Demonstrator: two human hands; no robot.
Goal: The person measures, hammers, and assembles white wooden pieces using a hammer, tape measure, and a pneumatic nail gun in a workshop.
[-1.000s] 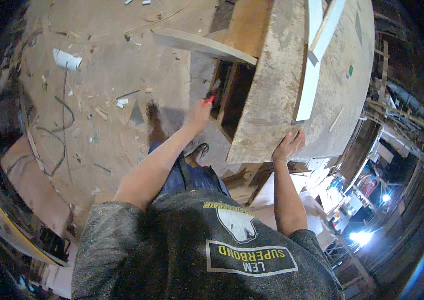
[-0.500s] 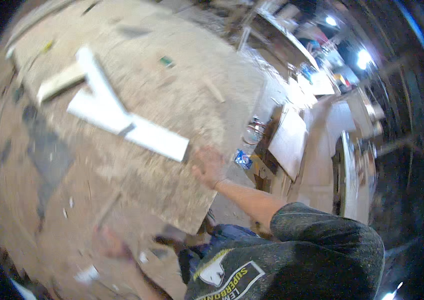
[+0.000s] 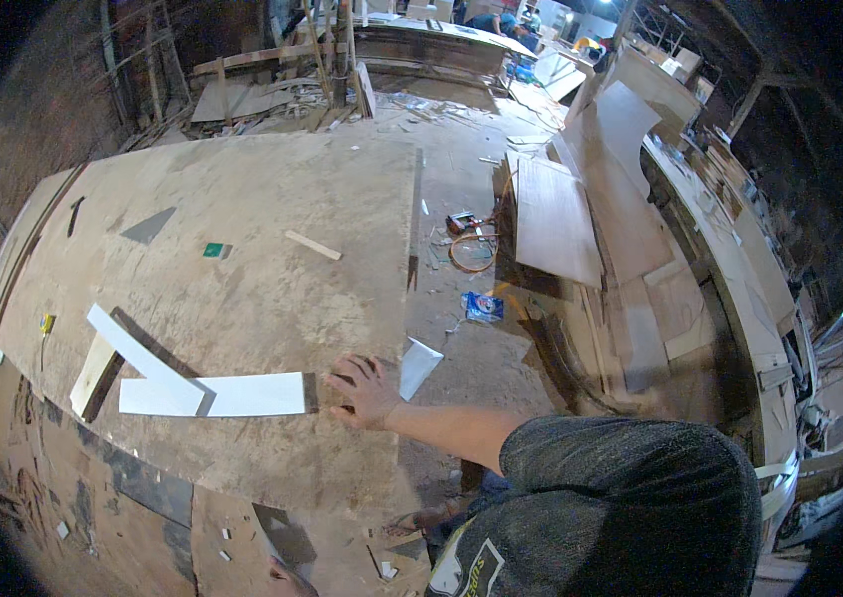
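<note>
My right hand [image 3: 364, 395] rests on the large wooden panel [image 3: 272, 298] near its right edge. Its fingers are apart and nothing is in them. Just left of the fingertips lies a flat white strip [image 3: 257, 394], not touching them. A second white strip [image 3: 138, 350] slants over it, with its lower end on the first. Beside them, partly under the slanting strip, is a pale wood piece [image 3: 93, 378]. Of my left hand [image 3: 288, 579] only a small part shows at the lower edge; its fingers cannot be made out.
On the panel lie a wood stick [image 3: 313, 245], a small green piece [image 3: 212, 250], a grey triangle [image 3: 148, 227] and a yellow tape measure [image 3: 46, 323]. Right of it, a blue packet [image 3: 483, 306] and a coiled hose [image 3: 473, 253] lie on the floor by leaning boards [image 3: 553, 219].
The view has swung up and levelled, showing more of the workshop. My left hand has dropped mostly out of the picture. My right hand stays by the white strip's end.
</note>
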